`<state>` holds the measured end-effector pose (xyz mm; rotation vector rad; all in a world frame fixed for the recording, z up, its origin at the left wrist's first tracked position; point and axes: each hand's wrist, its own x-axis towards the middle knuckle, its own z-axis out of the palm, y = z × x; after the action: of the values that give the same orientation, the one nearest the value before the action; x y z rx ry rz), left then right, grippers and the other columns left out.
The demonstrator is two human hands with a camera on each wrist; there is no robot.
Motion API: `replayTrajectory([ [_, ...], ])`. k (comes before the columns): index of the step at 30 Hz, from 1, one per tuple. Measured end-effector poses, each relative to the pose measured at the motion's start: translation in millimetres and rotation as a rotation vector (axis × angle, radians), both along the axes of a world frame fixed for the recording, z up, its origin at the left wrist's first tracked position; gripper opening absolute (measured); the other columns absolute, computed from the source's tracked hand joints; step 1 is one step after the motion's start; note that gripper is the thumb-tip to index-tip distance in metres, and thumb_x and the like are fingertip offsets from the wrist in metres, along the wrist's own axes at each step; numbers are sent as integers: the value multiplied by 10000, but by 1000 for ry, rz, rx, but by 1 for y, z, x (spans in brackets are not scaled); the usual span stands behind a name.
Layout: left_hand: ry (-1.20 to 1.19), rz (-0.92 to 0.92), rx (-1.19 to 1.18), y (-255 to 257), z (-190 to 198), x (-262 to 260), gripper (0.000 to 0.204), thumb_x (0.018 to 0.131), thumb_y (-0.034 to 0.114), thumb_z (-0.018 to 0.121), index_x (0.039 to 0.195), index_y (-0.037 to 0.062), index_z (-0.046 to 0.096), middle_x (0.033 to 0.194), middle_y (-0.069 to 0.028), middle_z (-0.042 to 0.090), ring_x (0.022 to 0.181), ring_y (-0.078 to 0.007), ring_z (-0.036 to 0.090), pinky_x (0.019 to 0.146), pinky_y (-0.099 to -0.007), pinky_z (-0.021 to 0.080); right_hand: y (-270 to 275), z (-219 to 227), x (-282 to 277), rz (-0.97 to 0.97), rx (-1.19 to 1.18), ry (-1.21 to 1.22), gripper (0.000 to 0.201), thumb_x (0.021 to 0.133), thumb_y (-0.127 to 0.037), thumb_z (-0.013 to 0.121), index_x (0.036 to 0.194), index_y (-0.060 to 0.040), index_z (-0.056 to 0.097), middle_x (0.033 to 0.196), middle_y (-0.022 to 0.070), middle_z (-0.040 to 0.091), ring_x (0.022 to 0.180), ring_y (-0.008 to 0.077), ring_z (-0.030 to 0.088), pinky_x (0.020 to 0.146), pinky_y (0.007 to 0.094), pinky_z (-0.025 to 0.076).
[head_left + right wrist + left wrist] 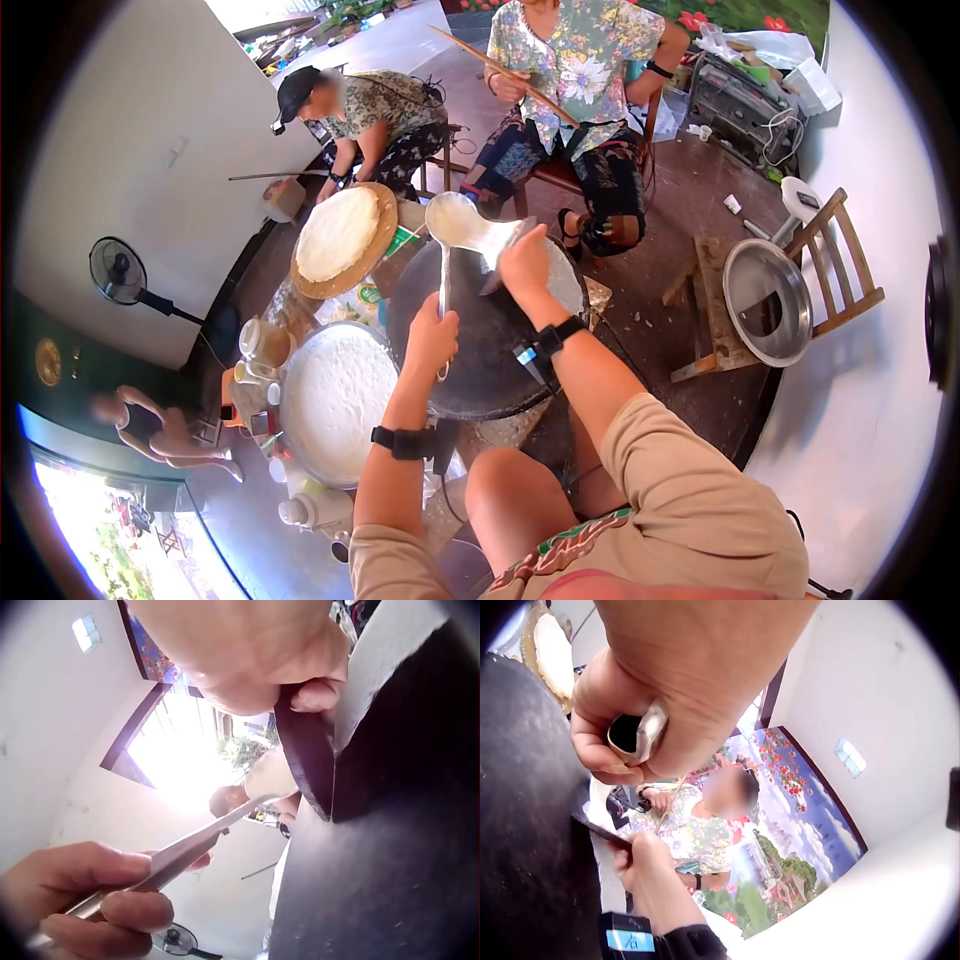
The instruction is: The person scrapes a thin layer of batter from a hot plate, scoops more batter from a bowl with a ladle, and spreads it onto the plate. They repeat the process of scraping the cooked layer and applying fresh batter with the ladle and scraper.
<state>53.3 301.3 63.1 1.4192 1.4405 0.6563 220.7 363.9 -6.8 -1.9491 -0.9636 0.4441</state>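
My left hand [432, 335] grips the metal handle of a ladle [456, 215]; the hollow handle end [639, 736] shows in the left wrist view. The ladle's bowl, coated with white batter, is over the far side of a round black griddle [470, 345]. In my right hand [527, 265] is a thin dark scraper [304, 757], its edge close to the griddle. White batter [490, 238] lies between bowl and scraper. A pale layer [568, 280] covers part of the griddle's right edge.
A large basin of white batter [340, 400] stands left of the griddle, with jugs [264, 342] beyond it. Pale flatbreads [340, 235] lie on a round board [378, 245]. Two people sit opposite. A metal basin [768, 300] rests on a wooden chair at right.
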Motion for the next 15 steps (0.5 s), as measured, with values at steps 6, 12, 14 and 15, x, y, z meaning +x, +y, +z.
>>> replayTrajectory([
  [6, 90, 27, 55, -1, 0, -7, 349, 781, 98, 454, 1118, 27, 514, 617, -69, 524, 442, -145, 502, 410, -296, 410, 22, -26, -26, 108, 118, -74, 628, 790, -140, 474, 1282, 163, 228, 907, 333, 584, 793, 461, 581, 715, 503, 465],
  [12, 139, 67, 159, -3, -15, -13, 354, 782, 107, 457, 1122, 27, 515, 612, -61, 527, 431, -144, 491, 405, -291, 406, 27, -35, -33, 19, 210, -132, 590, 807, -144, 469, 1282, 126, 246, 894, 310, 598, 791, 445, 590, 714, 522, 459],
  [14, 216, 46, 258, 4, -36, -24, 355, 781, 107, 458, 1123, 32, 516, 606, -66, 526, 428, -150, 497, 406, -299, 411, 26, -27, -53, 202, 88, -57, 583, 786, -170, 482, 1265, 96, 285, 856, 329, 593, 809, 478, 577, 758, 543, 443],
  [15, 236, 41, 265, 3, -35, -26, 357, 783, 114, 459, 1125, 24, 509, 661, -107, 536, 511, -203, 508, 475, -329, 415, 25, -27, -56, 285, 54, -34, 577, 784, -183, 481, 1263, 78, 295, 854, 327, 593, 796, 479, 578, 753, 547, 441],
])
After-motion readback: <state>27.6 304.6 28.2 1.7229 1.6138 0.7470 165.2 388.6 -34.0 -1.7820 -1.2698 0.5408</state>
